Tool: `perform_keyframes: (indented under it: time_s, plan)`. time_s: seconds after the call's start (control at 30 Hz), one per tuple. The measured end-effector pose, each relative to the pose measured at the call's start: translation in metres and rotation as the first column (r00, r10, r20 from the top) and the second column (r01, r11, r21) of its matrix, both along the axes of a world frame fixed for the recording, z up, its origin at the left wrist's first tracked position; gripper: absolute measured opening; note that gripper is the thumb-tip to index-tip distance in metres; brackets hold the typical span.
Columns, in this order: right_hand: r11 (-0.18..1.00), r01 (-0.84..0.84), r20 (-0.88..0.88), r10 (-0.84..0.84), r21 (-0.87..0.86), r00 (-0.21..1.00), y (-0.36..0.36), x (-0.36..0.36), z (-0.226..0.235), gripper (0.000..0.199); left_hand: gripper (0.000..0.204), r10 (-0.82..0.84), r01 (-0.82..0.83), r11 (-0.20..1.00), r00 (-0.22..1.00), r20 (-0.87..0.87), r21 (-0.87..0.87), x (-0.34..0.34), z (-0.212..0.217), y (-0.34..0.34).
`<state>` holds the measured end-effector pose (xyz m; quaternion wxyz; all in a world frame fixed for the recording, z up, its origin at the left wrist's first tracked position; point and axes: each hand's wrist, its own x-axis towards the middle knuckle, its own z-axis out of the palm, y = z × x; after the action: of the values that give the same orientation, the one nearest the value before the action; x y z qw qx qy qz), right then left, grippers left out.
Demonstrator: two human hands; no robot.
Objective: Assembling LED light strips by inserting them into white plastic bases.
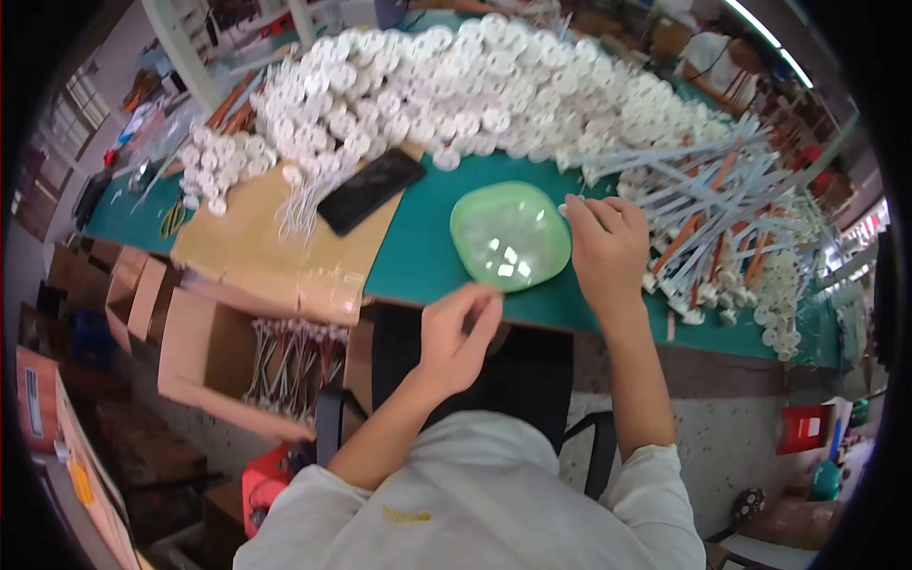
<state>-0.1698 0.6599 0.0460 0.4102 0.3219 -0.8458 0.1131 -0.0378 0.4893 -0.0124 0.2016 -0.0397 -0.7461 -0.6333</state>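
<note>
On the green table in front of me sits a light green, rounded bowl (462, 224), its glossy pale middle catching bright reflections. Just below its near edge is my left hand (452, 337), fingers curled and thumb drawn toward the index finger; whatever it may hold is too small to see. My right hand (610, 249) is at the bowl's right side, fingertips pinched by a small white piece (566, 208). Beyond both hands lies a large heap of white round discs (494, 90). To the right of my right hand are many pale and orange strips with white ends (708, 204).
A black phone (372, 191) lies partly on a brown cardboard sheet (275, 252), beside thin white strings (300, 211). Yellow-handled scissors (174, 219) rest at the left. Below the table edge, an open carton (204, 342) holds bundled strips. Chair armrests flank me.
</note>
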Motion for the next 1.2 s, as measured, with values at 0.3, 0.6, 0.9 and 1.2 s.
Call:
perform_keyframes:
  time_s: [0.3,0.6,0.9,1.2]
  plan:
    - [0.873,-0.438,0.135,0.471,-0.215,0.872,-0.010,0.154,-0.007,0.028,0.053,-0.345,0.238,0.746,0.937,0.055,0.622,0.054,0.013,0.037]
    - [0.643,-0.520,0.071,0.664,-0.562,0.744,-0.003,0.172,-0.016,0.028,0.050,-0.399,0.188,0.235,0.913,-0.081,0.954,0.086,0.015,0.062]
    - [0.620,-0.540,0.076,0.693,-0.569,0.717,-0.003,0.168,-0.016,0.027,0.053,-0.487,0.322,0.339,0.864,-0.128,0.884,0.085,0.006,0.051]
    - [0.657,-0.461,0.166,0.663,-0.597,0.730,-0.006,0.149,-0.024,0.028,0.051,-0.347,0.143,0.283,0.937,-0.038,0.948,0.065,0.012,0.061]
